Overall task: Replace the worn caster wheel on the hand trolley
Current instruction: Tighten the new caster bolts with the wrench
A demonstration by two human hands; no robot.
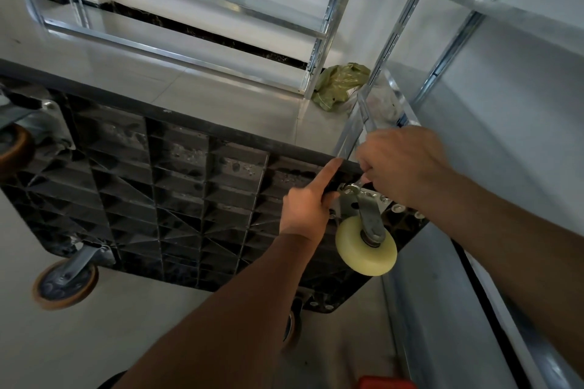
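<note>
Right fingers gripping wrench, left fingers curled on trolley (upturned), cream caster just below.

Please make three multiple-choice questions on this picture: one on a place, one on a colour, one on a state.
1. Where is the green bag?
A. on the floor by the rack leg
B. on the trolley
C. in the left hand

2. What colour is the wheel by the hands?
A. orange
B. cream
C. black

3. How does the trolley stand?
A. on its wheels
B. tipped, underside showing
C. folded flat

Answers: 1 A, it lies beside the rack; 2 B, pale cream tread; 3 B, the ribbed underside faces the camera.
</note>
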